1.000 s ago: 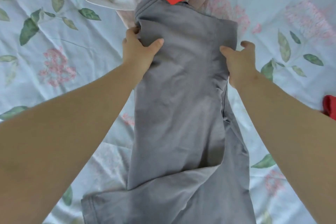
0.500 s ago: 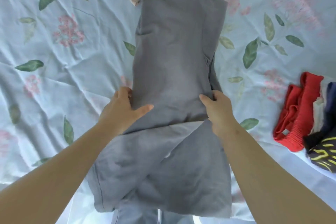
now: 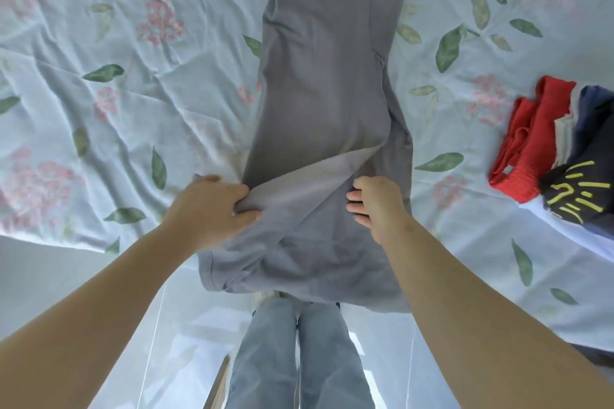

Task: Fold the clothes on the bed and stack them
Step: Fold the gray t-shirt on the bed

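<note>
Pale blue bedding (image 3: 99,83) with pink flowers and green leaves covers the bed, and it is wrinkled in many places. One grey garment (image 3: 325,83) lies along the middle of it, long and narrow, running from the far side to the near edge, where its lower end hangs a little over. Both hands are at this lower part. The left hand (image 3: 212,206) is closed on a fold of the grey cloth at the garment's left edge, thumb and fingers pinching it. The right hand (image 3: 375,206) rests on the cloth near the right edge with fingers curled; whether it grips the fabric cannot be told. Between the two hands a lighter flap of the garment lies diagonally. At the right side of the bed, well apart from the hands, there is one small pile of clothes: a red piece (image 3: 528,143) and a dark piece with yellow marks (image 3: 578,196), touching each other. Below the garment the person's two legs in light jeans (image 3: 299,355) are seen.
</note>
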`<move>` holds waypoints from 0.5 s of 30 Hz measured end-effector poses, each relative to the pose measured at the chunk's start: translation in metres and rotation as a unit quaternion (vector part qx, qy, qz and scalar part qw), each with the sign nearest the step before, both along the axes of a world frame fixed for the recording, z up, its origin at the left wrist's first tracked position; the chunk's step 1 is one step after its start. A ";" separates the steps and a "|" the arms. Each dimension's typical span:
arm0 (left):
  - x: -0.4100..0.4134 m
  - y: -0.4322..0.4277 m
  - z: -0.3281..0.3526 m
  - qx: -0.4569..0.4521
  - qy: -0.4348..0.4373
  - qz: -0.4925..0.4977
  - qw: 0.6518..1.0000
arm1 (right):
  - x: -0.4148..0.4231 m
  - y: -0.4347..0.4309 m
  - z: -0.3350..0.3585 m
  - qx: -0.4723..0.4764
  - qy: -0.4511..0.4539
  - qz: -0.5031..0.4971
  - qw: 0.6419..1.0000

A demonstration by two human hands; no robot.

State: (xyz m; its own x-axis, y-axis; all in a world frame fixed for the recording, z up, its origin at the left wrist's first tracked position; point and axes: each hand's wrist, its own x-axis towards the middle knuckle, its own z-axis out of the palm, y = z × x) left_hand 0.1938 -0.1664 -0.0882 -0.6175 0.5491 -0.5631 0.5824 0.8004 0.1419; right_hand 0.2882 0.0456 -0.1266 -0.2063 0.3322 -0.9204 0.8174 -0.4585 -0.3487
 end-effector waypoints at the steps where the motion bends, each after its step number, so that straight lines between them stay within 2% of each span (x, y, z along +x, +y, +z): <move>1: 0.009 0.002 0.006 0.009 -0.040 0.005 0.999 | 0.007 -0.005 0.003 -0.010 0.002 -0.005 1.000; 6: 0.073 0.018 0.009 0.051 -0.162 -0.099 0.981 | 0.042 -0.027 0.004 -0.063 0.062 -0.050 0.995; 8: 0.100 0.023 0.001 0.063 -0.227 -0.113 0.965 | 0.048 -0.033 0.008 -0.067 0.088 -0.045 0.993; 10: 0.121 0.023 -0.001 0.049 -0.313 -0.114 0.942 | 0.052 -0.035 0.009 -0.048 0.076 -0.036 0.995; 13: 0.131 0.016 0.000 0.060 -0.372 -0.039 0.925 | 0.067 -0.036 0.007 0.019 0.035 -0.020 0.999; 15: 0.130 0.008 -0.001 0.142 -0.334 0.087 0.928 | 0.083 -0.039 0.004 0.012 0.006 -0.004 1.000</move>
